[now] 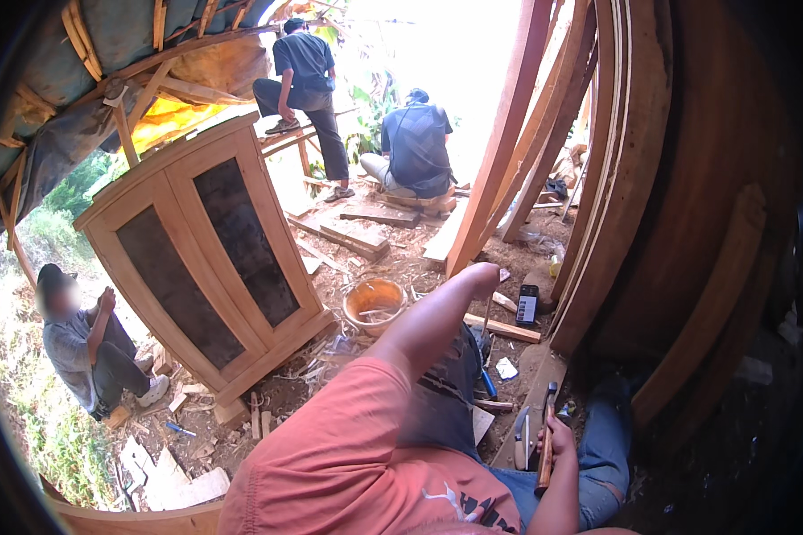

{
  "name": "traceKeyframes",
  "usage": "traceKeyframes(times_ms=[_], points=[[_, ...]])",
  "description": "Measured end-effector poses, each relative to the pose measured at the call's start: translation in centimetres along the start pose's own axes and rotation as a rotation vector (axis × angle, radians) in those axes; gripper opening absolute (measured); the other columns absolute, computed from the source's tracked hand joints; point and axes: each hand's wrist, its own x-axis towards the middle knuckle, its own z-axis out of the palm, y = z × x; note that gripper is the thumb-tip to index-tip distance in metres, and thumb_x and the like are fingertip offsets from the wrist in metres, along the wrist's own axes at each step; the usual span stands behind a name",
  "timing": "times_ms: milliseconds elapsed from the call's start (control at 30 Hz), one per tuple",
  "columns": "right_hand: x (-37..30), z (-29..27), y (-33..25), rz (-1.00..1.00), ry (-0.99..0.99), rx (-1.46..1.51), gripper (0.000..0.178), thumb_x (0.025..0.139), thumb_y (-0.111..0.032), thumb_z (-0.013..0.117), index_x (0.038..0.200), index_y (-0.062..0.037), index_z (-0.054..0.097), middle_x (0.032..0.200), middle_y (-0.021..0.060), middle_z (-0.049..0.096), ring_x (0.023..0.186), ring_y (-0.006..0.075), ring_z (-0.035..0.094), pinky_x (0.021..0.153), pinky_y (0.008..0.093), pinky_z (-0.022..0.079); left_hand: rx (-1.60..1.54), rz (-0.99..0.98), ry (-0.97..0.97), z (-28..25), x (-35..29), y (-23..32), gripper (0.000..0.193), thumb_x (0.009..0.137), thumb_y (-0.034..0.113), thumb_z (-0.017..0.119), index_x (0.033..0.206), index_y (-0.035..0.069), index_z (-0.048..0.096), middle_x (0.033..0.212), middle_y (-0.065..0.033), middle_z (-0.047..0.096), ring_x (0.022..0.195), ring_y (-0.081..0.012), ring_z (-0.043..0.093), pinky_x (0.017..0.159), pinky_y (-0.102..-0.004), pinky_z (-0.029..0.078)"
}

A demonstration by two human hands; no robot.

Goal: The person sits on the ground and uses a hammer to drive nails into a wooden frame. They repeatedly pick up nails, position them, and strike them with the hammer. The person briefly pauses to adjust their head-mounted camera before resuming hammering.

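My left arm stretches forward, and my left hand [484, 278] looks closed beside an upright wooden post [495, 178]. Its fingers are mostly hidden, so what it holds cannot be made out. Just below it, a thin shaft runs down toward a blue handle [490, 384] by my leg. Near my lap, my right hand [557, 441] is wrapped round the wooden handle of a hammer [545, 459], whose metal head points away from me. Left of the hammer, a tool with a pale curved edge [522, 439] lies on a board [540, 374].
A wooden cabinet door frame [174, 205] with two dark panels leans at left. An orange bucket [374, 299] holds scraps. A phone [527, 305] stands by tall planks [615, 178]. One person [85, 348] sits left; two others [305, 80] are at the back. Offcuts litter the ground.
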Motion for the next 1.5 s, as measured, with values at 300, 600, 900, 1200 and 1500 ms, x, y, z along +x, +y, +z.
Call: traceKeyframes(times_ms=[300,600,900,1200,1500], points=[[-0.2,0.0,0.1,-0.001,0.026,-0.008,0.047,0.112,-0.038,0.053,0.155,-0.0218,0.051,0.073,0.0078,0.061,0.049,0.0226,0.058,0.045,0.0408,0.052,0.161,0.020,-0.069,0.6,0.9,0.0,0.027,0.089,0.037,0.075,0.102,0.016,0.084,0.102,-0.0043,0.081,0.097,-0.0251,0.077,0.088,-0.0390,0.059],[0.8,1.1,0.2,0.007,-0.044,0.003,0.046,0.112,-0.037,0.053,0.156,-0.0228,0.051,0.073,0.0076,0.062,0.048,0.0233,0.059,0.046,0.0423,0.052,0.077,0.205,0.135,4.7,1.3,-4.3,0.009,0.071,0.010,0.083,0.076,0.008,0.076,0.074,-0.0078,0.074,0.072,-0.0271,0.072,0.067,-0.0407,0.058],[0.3,2.0,-0.2,-0.001,-0.040,-0.026,0.043,0.112,-0.041,0.054,0.150,-0.0221,0.054,0.073,0.0073,0.061,0.048,0.0224,0.056,0.047,0.0395,0.052,-0.459,-0.059,0.039,2.2,-1.2,-2.9,0.007,0.076,0.005,0.076,0.083,0.007,0.078,0.082,-0.0111,0.078,0.075,-0.0269,0.075,0.065,-0.0410,0.058],[0.0,0.7,0.7,0.022,-0.015,-0.025,0.044,0.112,-0.039,0.054,0.153,-0.0240,0.054,0.073,0.0066,0.061,0.049,0.0230,0.058,0.046,0.0414,0.051,-0.729,-0.152,0.066,0.3,-3.7,-0.3,0.022,0.090,0.009,0.075,0.111,0.007,0.078,0.091,-0.0108,0.080,0.076,-0.0209,0.079,0.067,-0.0351,0.064],[0.0,0.4,0.4,0.000,-0.009,-0.039,0.039,0.111,-0.040,0.056,0.144,-0.0193,0.058,0.074,0.0064,0.062,0.050,0.0226,0.059,0.047,0.0414,0.051,-0.702,-0.156,0.067,-1.9,-5.0,2.0,0.024,0.093,0.016,0.075,0.114,0.005,0.076,0.098,-0.0110,0.080,0.081,-0.0264,0.078,0.072,-0.0408,0.062]])
